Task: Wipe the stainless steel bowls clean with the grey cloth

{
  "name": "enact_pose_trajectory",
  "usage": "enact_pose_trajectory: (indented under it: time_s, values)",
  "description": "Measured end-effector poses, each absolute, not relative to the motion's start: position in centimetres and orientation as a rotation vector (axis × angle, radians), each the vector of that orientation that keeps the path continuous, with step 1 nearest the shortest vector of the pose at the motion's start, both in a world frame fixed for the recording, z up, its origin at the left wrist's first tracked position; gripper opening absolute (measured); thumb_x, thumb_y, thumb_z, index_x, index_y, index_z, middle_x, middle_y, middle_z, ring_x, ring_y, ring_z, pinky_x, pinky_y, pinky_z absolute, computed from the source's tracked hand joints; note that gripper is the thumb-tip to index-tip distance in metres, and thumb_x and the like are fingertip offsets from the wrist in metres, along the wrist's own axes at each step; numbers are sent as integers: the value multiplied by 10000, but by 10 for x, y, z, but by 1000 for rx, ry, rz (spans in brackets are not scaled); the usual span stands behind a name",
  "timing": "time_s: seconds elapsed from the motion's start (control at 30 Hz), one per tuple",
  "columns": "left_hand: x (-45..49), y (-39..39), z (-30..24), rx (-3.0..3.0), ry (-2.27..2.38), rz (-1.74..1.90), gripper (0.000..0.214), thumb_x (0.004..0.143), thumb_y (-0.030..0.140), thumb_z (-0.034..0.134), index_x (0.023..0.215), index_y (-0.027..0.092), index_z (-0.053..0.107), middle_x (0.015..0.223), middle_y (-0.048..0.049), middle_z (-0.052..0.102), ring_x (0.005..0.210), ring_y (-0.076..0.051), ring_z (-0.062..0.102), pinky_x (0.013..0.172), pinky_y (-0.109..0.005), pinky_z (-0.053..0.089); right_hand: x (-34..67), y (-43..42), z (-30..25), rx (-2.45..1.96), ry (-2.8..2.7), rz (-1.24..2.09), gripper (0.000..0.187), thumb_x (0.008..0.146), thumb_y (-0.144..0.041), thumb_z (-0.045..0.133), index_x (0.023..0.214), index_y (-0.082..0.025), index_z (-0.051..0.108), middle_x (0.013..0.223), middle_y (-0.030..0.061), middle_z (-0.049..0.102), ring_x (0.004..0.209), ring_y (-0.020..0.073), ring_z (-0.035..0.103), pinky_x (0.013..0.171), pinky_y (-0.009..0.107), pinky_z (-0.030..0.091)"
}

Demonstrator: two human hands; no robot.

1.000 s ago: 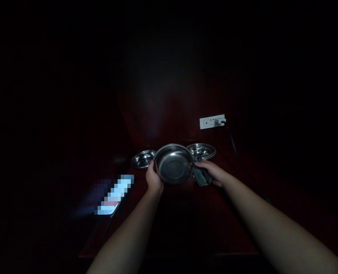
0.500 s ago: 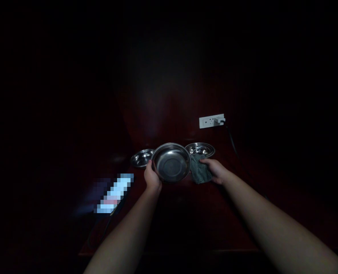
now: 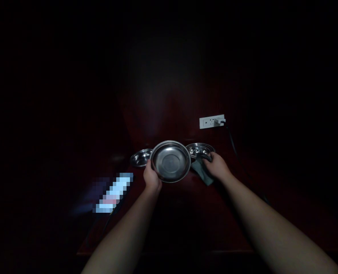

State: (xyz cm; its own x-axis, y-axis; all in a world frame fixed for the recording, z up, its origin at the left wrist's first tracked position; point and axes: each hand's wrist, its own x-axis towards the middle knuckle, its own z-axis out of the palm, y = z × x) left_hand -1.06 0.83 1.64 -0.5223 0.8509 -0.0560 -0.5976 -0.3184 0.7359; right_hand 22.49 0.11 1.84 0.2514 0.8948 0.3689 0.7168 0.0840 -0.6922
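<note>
A shallow round steel bowl (image 3: 171,163) is held up by its left edge, its inside tilted toward me. My left hand (image 3: 152,176) grips it there, thumb over the rim and the other fingers hidden beneath. Just right of the bowl, my right hand (image 3: 217,166) is closed on a dark green cloth (image 3: 202,171), whose loose end hangs down. The cloth looks apart from the bowl. Behind them, a second steel bowl (image 3: 140,158) rests on the left and another steel dish (image 3: 199,147) on the right, each partly covered.
A lit, pixelated screen (image 3: 114,193) lies on the dark red table (image 3: 186,228) at left, with a cable beside it. On the back wall is a white socket panel (image 3: 209,122) with a plug; its black cord (image 3: 232,141) runs down to the right.
The bowl now faces me a little more squarely. My right hand has turned and bunched the cloth, which hangs slightly farther from the bowl.
</note>
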Motion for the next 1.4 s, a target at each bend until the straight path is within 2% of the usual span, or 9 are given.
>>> enact_pose_trajectory:
  time_s: [0.1, 0.27, 0.4, 0.7, 0.83, 0.97, 1.07, 1.23, 1.4]
  values:
    - [-6, 6, 17, 428, 875, 1925, 179, 806, 290, 560, 835, 144, 659, 903, -45, 674, 844, -126, 620, 783, -246, 490, 224, 0, 21, -1577, -1416, 341, 176, 739, -314, 520, 815, -163, 567, 809, 74, 646, 736, 172, 595, 669, 265, 432]
    - [-2, 7, 9, 539, 858, 1851, 186, 835, 282, 533, 830, 147, 662, 909, -54, 679, 858, -132, 627, 832, -277, 481, 214, -4, 26, -1296, -1338, 454, 231, 751, -365, 505, 868, -171, 547, 809, 52, 633, 710, 161, 574, 663, 274, 440]
    - [3, 5, 4, 578, 846, 1751, 181, 829, 285, 549, 834, 141, 660, 871, -69, 679, 792, -138, 638, 820, -308, 488, 205, -11, 29, -1175, -1472, 420, 203, 769, -392, 499, 780, -189, 504, 790, 30, 605, 726, 156, 538, 686, 272, 427]
    - [7, 0, 11, 528, 873, 1718, 217, 863, 277, 489, 846, 133, 651, 893, -77, 680, 809, -147, 641, 830, -316, 487, 202, -17, 32, -910, -1521, 631, 279, 834, -423, 418, 776, -182, 545, 1096, 85, 625, 1060, 194, 543, 936, 329, 368]
    - [8, 0, 9, 507, 861, 1686, 231, 840, 319, 519, 829, 134, 656, 903, -73, 681, 813, -154, 640, 820, -312, 490, 199, -17, 36, -979, -1405, 616, 234, 766, -411, 531, 830, -186, 534, 1019, 82, 634, 933, 189, 579, 828, 325, 438]
    - [7, -1, 8, 577, 819, 1641, 273, 835, 358, 512, 828, 130, 661, 880, -69, 684, 808, -156, 642, 815, -303, 486, 196, -16, 33, -1032, -1269, 629, 301, 721, -401, 579, 923, -196, 493, 884, 43, 602, 741, 151, 561, 701, 290, 456]
    - [6, -3, 10, 596, 787, 1656, 284, 824, 368, 523, 835, 122, 664, 854, -67, 685, 805, -159, 643, 817, -299, 482, 196, -14, 28, -1044, -1320, 678, 272, 758, -446, 525, 852, -190, 522, 789, 20, 582, 715, 147, 537, 689, 282, 439]
    - [6, -7, 15, 566, 763, 1701, 300, 818, 376, 520, 794, 116, 666, 820, -74, 688, 808, -178, 645, 804, -305, 485, 193, -17, 26, -1003, -1353, 794, 387, 779, -553, 461, 730, -187, 577, 723, 11, 612, 744, 161, 545, 750, 298, 425]
    - [9, -6, 11, 609, 745, 1671, 324, 815, 407, 520, 820, 119, 669, 845, -75, 688, 820, -181, 637, 808, -300, 474, 189, -23, 29, -964, -1269, 755, 433, 772, -603, 450, 656, -197, 543, 613, 1, 567, 613, 146, 504, 621, 281, 417]
